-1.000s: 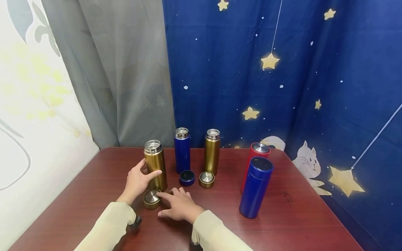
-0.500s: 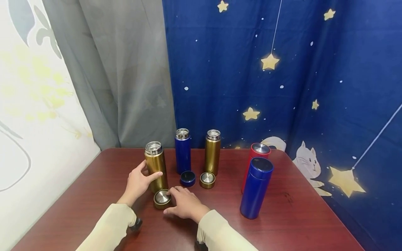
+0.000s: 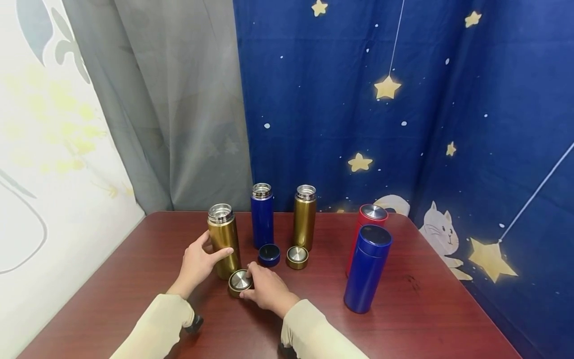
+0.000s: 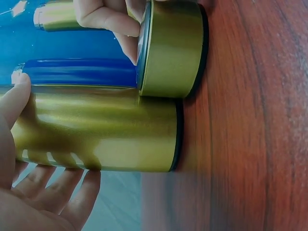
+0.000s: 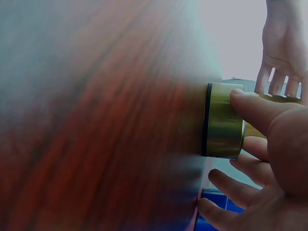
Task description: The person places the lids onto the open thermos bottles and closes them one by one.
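Note:
My left hand (image 3: 197, 260) grips the near gold thermos flask (image 3: 225, 237), thumb on its front and fingers round its far side. That flask stands upright on the table with its steel neck uncovered. In front of its base sits a gold lid (image 3: 240, 283) with a steel top. My right hand (image 3: 268, 289) holds this lid by the side, thumb in front and fingers behind. The left wrist view shows the lid (image 4: 173, 50) beside the flask's base (image 4: 110, 130), its underside by the table. In the right wrist view my thumb (image 5: 250, 103) presses on the lid's side.
Behind stand an uncapped blue flask (image 3: 262, 222) with a blue lid (image 3: 269, 255) before it, and an uncapped gold flask (image 3: 304, 224) with another gold lid (image 3: 297, 258). A capped blue flask (image 3: 366, 274) and a red one (image 3: 364, 219) stand at the right.
My right hand has slid the gold lid to the right along the table and changed from touching it with a fingertip to holding its side. The left hand keeps its hold on the flask.

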`<state>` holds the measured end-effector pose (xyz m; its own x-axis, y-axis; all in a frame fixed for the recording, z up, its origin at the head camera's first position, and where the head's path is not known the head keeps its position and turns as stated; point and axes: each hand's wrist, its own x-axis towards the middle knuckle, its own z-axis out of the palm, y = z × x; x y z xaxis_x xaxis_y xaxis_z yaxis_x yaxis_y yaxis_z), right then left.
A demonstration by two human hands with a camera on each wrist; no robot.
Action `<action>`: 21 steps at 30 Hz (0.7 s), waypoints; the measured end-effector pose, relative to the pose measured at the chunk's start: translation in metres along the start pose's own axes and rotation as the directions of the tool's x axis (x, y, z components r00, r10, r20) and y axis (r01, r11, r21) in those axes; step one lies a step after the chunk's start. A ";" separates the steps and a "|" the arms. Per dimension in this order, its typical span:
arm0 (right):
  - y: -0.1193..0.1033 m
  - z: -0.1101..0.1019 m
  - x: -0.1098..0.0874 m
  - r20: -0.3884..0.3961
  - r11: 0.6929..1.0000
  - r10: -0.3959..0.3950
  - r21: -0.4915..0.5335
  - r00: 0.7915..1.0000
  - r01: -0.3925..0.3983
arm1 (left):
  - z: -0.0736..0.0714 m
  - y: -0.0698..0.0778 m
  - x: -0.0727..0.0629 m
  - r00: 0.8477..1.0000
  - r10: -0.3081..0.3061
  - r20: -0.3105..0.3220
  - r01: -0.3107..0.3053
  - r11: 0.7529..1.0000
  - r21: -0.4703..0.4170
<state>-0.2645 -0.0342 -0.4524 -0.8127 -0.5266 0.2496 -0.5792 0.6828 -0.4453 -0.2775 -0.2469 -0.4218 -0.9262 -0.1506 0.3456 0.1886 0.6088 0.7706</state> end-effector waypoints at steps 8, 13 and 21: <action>0.000 -0.001 -0.001 -0.012 0.999 -0.005 0.045 1.000 0.006 | 0.000 0.000 -0.001 1.000 -0.008 -0.001 0.008 1.000 -0.010; 0.000 -0.001 -0.002 -0.009 0.997 -0.008 0.081 1.000 0.009 | 0.000 0.000 -0.002 1.000 0.001 -0.005 -0.001 1.000 -0.002; 0.003 0.001 -0.003 0.012 0.996 -0.023 0.089 1.000 0.022 | 0.000 0.001 -0.005 1.000 0.004 -0.005 -0.004 1.000 0.018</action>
<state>-0.2639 -0.0313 -0.4550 -0.7983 -0.5483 0.2493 -0.5888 0.6234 -0.5145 -0.2731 -0.2452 -0.4226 -0.9239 -0.1515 0.3514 0.1866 0.6234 0.7593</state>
